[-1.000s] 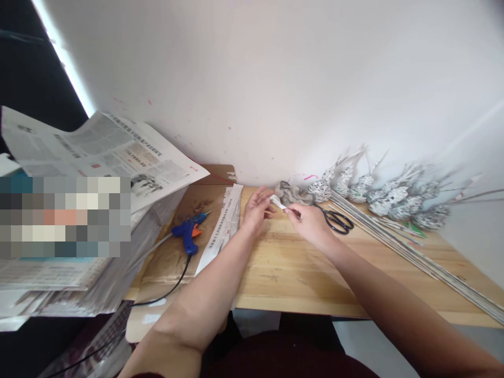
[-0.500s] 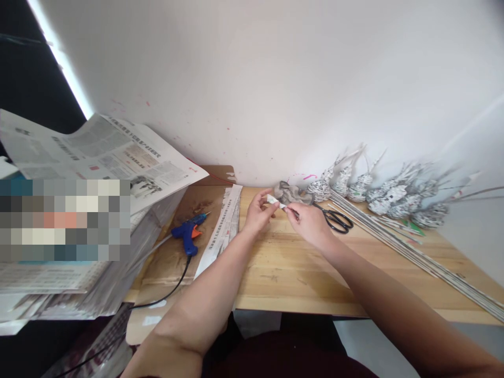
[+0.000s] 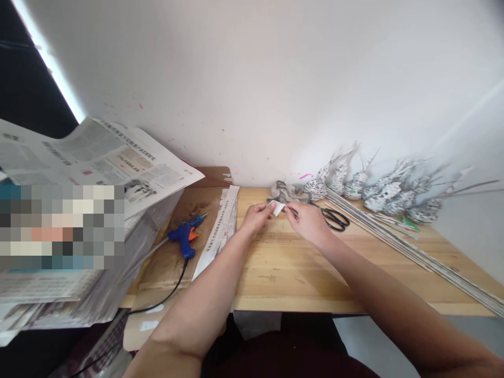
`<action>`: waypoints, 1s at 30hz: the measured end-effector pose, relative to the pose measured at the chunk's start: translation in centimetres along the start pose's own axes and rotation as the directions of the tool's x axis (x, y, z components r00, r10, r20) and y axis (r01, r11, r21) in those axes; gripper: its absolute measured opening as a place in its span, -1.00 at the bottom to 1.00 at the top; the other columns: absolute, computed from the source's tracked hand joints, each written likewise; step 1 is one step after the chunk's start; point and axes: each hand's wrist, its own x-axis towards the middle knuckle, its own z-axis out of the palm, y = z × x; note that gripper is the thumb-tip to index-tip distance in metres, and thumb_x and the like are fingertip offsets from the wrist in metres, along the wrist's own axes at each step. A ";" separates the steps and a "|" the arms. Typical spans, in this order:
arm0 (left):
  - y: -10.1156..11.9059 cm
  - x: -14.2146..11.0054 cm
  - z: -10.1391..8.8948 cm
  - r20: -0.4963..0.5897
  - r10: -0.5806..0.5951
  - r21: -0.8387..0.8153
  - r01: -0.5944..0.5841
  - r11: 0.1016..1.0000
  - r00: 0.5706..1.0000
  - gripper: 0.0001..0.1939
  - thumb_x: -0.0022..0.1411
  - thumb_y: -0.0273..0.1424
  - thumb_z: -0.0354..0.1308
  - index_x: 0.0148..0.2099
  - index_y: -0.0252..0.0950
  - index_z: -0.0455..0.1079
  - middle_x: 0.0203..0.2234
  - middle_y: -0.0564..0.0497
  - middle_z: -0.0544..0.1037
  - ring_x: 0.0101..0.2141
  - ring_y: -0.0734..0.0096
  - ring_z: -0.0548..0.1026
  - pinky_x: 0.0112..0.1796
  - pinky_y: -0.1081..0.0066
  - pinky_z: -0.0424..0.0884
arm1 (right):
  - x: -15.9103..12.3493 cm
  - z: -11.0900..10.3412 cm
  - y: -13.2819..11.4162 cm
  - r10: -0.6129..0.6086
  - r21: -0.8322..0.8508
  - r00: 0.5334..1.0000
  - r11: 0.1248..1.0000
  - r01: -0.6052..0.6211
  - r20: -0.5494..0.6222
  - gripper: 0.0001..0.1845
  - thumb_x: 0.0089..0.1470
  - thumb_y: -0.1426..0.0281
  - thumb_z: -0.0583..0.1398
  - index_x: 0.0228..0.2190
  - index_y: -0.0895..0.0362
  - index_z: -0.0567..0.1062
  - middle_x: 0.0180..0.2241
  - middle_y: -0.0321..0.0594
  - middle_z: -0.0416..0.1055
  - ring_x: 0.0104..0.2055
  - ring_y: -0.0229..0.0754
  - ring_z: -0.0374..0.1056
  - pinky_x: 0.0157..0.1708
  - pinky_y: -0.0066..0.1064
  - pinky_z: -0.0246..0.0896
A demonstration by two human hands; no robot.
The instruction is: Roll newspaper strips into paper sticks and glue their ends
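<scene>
Both my hands meet over the far middle of a wooden table (image 3: pixel 299 273). My left hand (image 3: pixel 256 218) pinches one end of a small white paper piece (image 3: pixel 277 208). The fingers of my right hand (image 3: pixel 311 223) pinch its other end. Just behind the paper lies a crumpled grey wad (image 3: pixel 286 192). Black scissors (image 3: pixel 334 217) rest on the table right of my right hand.
A blue hot glue gun (image 3: pixel 183 240) with a black cord lies on brown cardboard (image 3: pixel 165 262) at the left. A folded newspaper strip (image 3: pixel 219 231) lies beside it. Stacked newspapers (image 3: pixel 79 231) fill the left. Woven paper pieces (image 3: pixel 378 194) and long rolled paper sticks (image 3: pixel 409 252) lie at the right.
My left hand went from spread open near the paper piece to pinching it. Both hands stayed at the far middle of the table; the view shifted slightly.
</scene>
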 end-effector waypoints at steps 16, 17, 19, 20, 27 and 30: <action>0.0 0.4 0.0 -0.035 0.056 -0.490 -0.066 0.869 0.998 -0.40 -0.06 -0.50 0.30 0.06 -0.15 0.26 -0.04 -0.04 0.41 -0.29 0.45 0.50 -0.40 0.51 0.42 | 0.1 0.1 -0.3 0.005 0.036 0.999 0.999 -0.006 0.032 -0.68 0.17 0.30 -0.01 -0.37 0.13 0.51 -0.47 -0.19 0.48 -0.48 -0.22 0.29 -0.46 -0.43 -0.06; -0.1 0.4 0.1 -0.072 0.029 -0.487 -0.060 0.871 0.997 -0.41 -0.08 -0.53 0.30 0.04 -0.18 0.27 -0.09 -0.04 0.44 -0.31 0.47 0.51 -0.41 0.51 0.42 | 0.0 0.1 -0.3 0.005 0.032 0.999 0.999 -0.006 0.034 -0.68 0.17 0.30 -0.01 -0.36 0.13 0.51 -0.46 -0.19 0.48 -0.46 -0.21 0.30 -0.45 -0.43 -0.05; -0.3 0.5 0.2 -0.114 -0.064 -0.487 0.000 0.874 0.992 -0.47 -0.09 -0.57 0.30 -0.02 -0.28 0.28 -0.26 -0.05 0.49 -0.39 0.49 0.52 -0.45 0.54 0.40 | 0.0 0.1 -0.3 0.001 0.024 0.999 1.000 -0.002 0.035 -0.68 0.17 0.31 -0.01 -0.34 0.13 0.51 -0.44 -0.17 0.49 -0.44 -0.20 0.32 -0.43 -0.43 -0.04; -0.4 0.5 0.2 -0.096 -0.116 -0.487 0.055 0.871 0.989 -0.52 -0.08 -0.57 0.30 -0.07 -0.34 0.30 -0.33 -0.06 0.51 -0.44 0.49 0.51 -0.49 0.57 0.37 | 0.0 0.2 -0.4 -0.004 0.021 0.999 1.000 0.003 0.035 -0.68 0.17 0.31 -0.01 -0.34 0.13 0.51 -0.43 -0.17 0.50 -0.43 -0.20 0.33 -0.42 -0.42 -0.04; -0.3 0.1 0.2 0.214 -0.246 -0.369 0.312 0.875 0.945 -0.80 -0.02 -0.58 0.24 -0.27 -0.42 0.39 -0.49 -0.08 0.51 -0.58 0.53 0.47 -0.74 0.67 0.06 | 0.0 0.3 -0.8 -0.025 -0.010 0.999 1.000 0.025 0.027 -0.71 0.17 0.33 0.00 -0.39 0.13 0.48 -0.43 -0.20 0.48 -0.42 -0.22 0.33 -0.44 -0.42 -0.06; -0.3 -0.1 0.3 0.175 -0.215 -0.355 0.265 0.897 0.961 -0.77 -0.09 -0.60 0.28 -0.30 -0.39 0.39 -0.46 -0.08 0.53 -0.55 0.49 0.49 -0.73 0.66 0.06 | -0.1 0.4 -0.8 -0.019 -0.016 0.999 1.000 0.019 0.028 -0.71 0.17 0.34 0.00 -0.42 0.13 0.47 -0.44 -0.19 0.47 -0.43 -0.23 0.31 -0.44 -0.42 -0.06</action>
